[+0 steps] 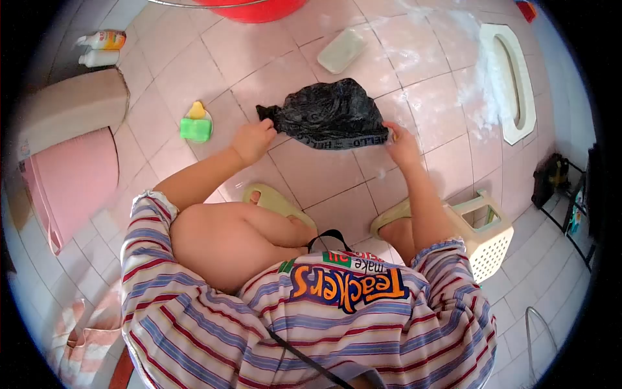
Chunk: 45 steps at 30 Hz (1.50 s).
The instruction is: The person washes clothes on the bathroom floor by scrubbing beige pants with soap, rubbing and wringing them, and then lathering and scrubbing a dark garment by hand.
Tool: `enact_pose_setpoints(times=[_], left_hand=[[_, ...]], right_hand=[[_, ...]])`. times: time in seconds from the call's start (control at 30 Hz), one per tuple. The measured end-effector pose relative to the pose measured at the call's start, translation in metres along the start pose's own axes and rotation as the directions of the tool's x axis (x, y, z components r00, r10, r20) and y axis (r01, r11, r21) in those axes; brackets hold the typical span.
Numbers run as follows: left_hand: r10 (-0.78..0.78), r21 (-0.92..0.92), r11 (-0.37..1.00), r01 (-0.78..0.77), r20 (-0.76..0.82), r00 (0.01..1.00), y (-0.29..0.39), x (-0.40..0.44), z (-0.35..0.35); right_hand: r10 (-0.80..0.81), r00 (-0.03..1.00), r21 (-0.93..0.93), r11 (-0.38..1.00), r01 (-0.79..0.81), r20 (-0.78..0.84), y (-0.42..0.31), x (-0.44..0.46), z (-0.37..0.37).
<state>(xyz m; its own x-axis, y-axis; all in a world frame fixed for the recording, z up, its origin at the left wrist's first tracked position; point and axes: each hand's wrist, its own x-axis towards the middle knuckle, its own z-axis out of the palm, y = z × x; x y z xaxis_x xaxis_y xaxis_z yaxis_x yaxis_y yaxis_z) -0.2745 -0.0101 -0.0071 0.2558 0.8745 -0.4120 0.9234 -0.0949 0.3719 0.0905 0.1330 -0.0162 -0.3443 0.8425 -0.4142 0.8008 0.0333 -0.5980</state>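
A black, wrinkled garment [330,113] hangs stretched out above the tiled floor, and it looks wet. Pale letters reading "HELLO" run along the band on its near edge. My left hand [254,139] pinches the narrow, bunched end on the left. At the right end of the band, my right hand [403,144] has its fingers closed on the edge. To the left of my left hand, a green block [196,129] lies on the floor against a small yellow piece [197,109]. Beyond the garment lies a pale rectangular block [342,50].
White foam [489,91] spreads over the floor beside a white-rimmed floor toilet [526,84]. A red basin [256,8] stands at the far edge. A cream stool [495,243] is by my right leg; a pink bin [81,175] and two bottles [103,48] are left.
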Motion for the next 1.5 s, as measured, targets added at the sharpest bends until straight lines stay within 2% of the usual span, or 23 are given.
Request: enact_pose_setpoints(times=[0.23, 0.3, 0.37, 0.43, 0.5, 0.57, 0.63, 0.67, 0.73, 0.77, 0.83, 0.87, 0.9, 0.93, 0.97, 1.03, 1.07, 1.13, 1.2, 1.23, 1.3, 1.4, 1.5], left_hand=[[0.025, -0.12, 0.986, -0.114, -0.571, 0.82, -0.011, 0.038, -0.002], [-0.372, -0.748, 0.649, 0.139, -0.152, 0.916, -0.005, 0.059, 0.004], [-0.387, -0.605, 0.747, 0.274, -0.06, 0.92, 0.009, 0.076, -0.003], [-0.41, -0.432, 0.816, 0.385, 0.037, 0.911, 0.012, 0.082, -0.011], [-0.19, -0.5, 0.821, 0.277, 0.219, 0.957, 0.012, 0.087, -0.017], [-0.139, -0.498, 0.848, 0.178, 0.115, 0.984, 0.003, 0.076, -0.02], [-0.111, -0.867, 0.485, 0.118, 0.072, 0.991, -0.011, 0.067, -0.019], [-0.098, -0.863, 0.491, 0.118, 0.079, 0.992, -0.001, 0.064, -0.031], [-0.09, -0.998, -0.017, 0.066, 0.068, 0.994, 0.031, 0.057, -0.076], [-0.077, -0.998, 0.001, 0.065, 0.065, 0.995, 0.04, 0.059, -0.085], [-0.077, -0.974, -0.198, 0.106, 0.123, 0.989, 0.057, 0.066, -0.098], [-0.067, -0.977, -0.18, 0.11, 0.124, 0.99, 0.073, 0.069, -0.109], [-0.182, -0.917, -0.375, 0.137, 0.218, 0.959, 0.091, 0.073, -0.122], [-0.274, -0.822, -0.555, 0.128, 0.326, 0.905, 0.1, 0.075, -0.132], [-0.118, -0.752, -0.659, 0.01, 0.116, 0.986, 0.08, 0.084, -0.099], [-0.034, -0.68, -0.733, 0.018, 0.063, 0.997, 0.086, 0.092, -0.11], [-0.026, -0.696, -0.717, 0.021, 0.057, 0.998, 0.095, 0.093, -0.124], [-0.333, -0.793, -0.608, -0.023, 0.228, 0.915, 0.12, 0.087, -0.155], [-0.352, -0.805, -0.593, -0.026, 0.23, 0.907, 0.127, 0.085, -0.169], [-0.375, -0.804, -0.594, -0.029, 0.245, 0.894, 0.132, 0.083, -0.174], [-0.347, -0.784, -0.619, -0.048, 0.218, 0.912, 0.136, 0.077, -0.183], [-0.263, -0.728, -0.681, -0.084, 0.136, 0.955, 0.123, 0.074, -0.183], [-0.251, -0.771, -0.625, -0.124, 0.048, 0.967, 0.126, 0.067, -0.202]], right_hand=[[-0.26, 0.923, 0.102, 0.949, 0.298, -0.283, -0.09, 0.043, 0.052], [-0.286, 0.899, 0.048, 0.947, 0.319, -0.333, -0.092, 0.06, 0.06], [-0.187, 0.982, -0.173, 0.969, 0.179, -0.029, -0.085, 0.069, 0.068], [-0.135, 0.99, -0.176, 0.974, 0.141, 0.043, -0.09, 0.068, 0.063], [-0.152, 0.983, 0.078, 0.984, 0.16, -0.102, -0.089, 0.062, 0.054], [-0.214, 0.901, 0.176, 0.939, 0.297, -0.376, -0.069, 0.051, 0.045], [0.007, 0.963, 0.378, 0.92, 0.098, -0.268, -0.045, 0.045, 0.028], [0.021, 0.961, 0.384, 0.919, 0.09, -0.276, -0.042, 0.04, 0.026], [0.173, 0.983, 0.576, 0.81, -0.106, -0.063, -0.043, 0.034, 0.018], [0.177, 0.981, 0.587, 0.803, -0.097, -0.08, -0.059, 0.032, 0.015], [0.065, 0.946, 0.701, 0.689, 0.187, -0.317, -0.123, 0.023, 0.017], [-0.138, 0.882, 0.594, 0.692, 0.411, -0.45, -0.15, 0.02, 0.02], [-0.332, 0.762, 0.454, 0.648, 0.612, -0.555, -0.176, 0.016, 0.021], [-0.477, 0.657, 0.222, 0.685, 0.694, -0.584, -0.205, 0.007, 0.016], [-0.614, 0.545, -0.024, 0.677, 0.736, -0.571, -0.225, 0.0, 0.011], [-0.547, 0.579, 0.107, 0.665, 0.739, -0.605, -0.224, 0.008, 0.018], [-0.48, 0.61, 0.159, 0.689, 0.707, -0.63, -0.221, 0.018, 0.016], [-0.4, 0.633, 0.218, 0.706, 0.674, -0.663, -0.226, 0.025, 0.009], [-0.098, 0.912, 0.692, 0.621, 0.369, -0.398, -0.233, 0.03, -0.001], [-0.097, 0.906, 0.69, 0.615, 0.38, -0.413, -0.234, 0.031, -0.006], [0.038, 0.995, 0.899, 0.432, 0.068, -0.093, -0.234, 0.031, -0.011], [-0.012, 0.981, 0.855, 0.494, -0.161, 0.192, -0.226, 0.025, -0.028], [-0.159, 0.983, 0.866, 0.499, 0.003, 0.088, -0.217, 0.02, -0.029]])
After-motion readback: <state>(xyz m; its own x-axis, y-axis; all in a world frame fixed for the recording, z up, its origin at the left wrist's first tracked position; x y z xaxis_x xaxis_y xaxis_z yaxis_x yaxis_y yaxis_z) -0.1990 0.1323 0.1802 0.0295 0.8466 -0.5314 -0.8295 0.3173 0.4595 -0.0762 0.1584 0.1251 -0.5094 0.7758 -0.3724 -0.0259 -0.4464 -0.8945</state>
